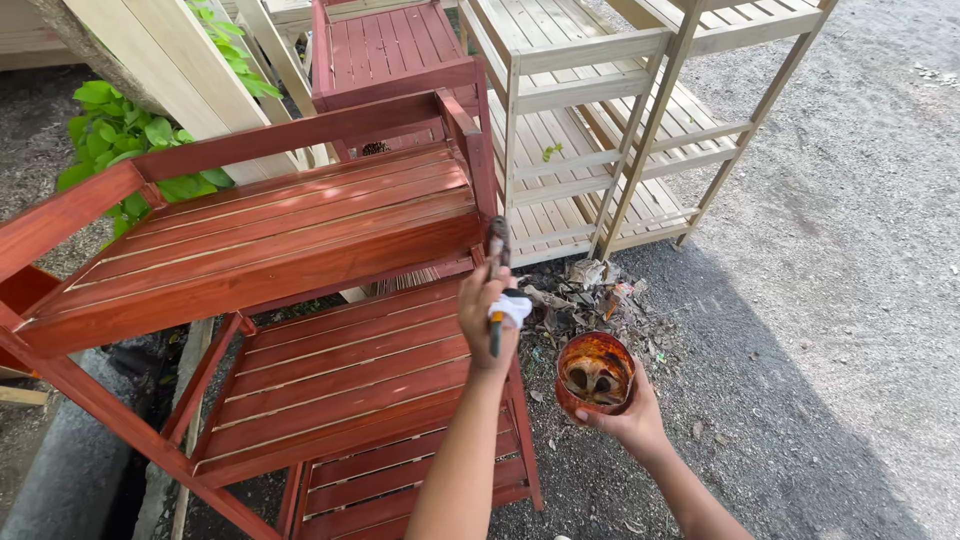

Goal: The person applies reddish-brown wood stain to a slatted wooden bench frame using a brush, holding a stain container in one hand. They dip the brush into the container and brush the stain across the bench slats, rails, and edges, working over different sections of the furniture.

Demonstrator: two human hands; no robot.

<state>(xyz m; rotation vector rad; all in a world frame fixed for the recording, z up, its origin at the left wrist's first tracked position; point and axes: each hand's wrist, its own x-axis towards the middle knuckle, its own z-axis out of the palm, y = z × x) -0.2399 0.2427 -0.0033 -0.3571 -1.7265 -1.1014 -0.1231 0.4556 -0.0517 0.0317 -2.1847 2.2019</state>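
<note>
The left hand (487,318), at the centre of the frame, is closed around the handle of a paintbrush (497,262). A white wrap sits on the handle just beside the fingers. The brush points upward, and its bristle end touches the right front corner of the top shelf of the red-stained wooden rack (300,240). The forearm of this hand rises from the bottom edge of the frame.

The right hand (625,418), at lower centre-right, is clamped on a small round container (595,372), gripping it from below and from the side. The container is held upright, near the left hand but apart from it. Its inside is coated in orange-brown stain, and dark residue lies at the bottom.

The red-stained wooden rack fills the left half of the frame. It has slatted shelves in tiers; three tiers are visible, each lower one stepping nearer the bottom edge. Its colour is a wet-looking reddish brown.

A second red-stained piece (385,50) stands at the upper centre, behind the rack. An unstained pale wooden rack (590,110) of the same slatted build lies at the upper right. Green leaves (115,135) show at the upper left. A pile of dry leaves and debris (585,290) lies on the grey gravel ground (830,300), between the two racks and just above the container.
</note>
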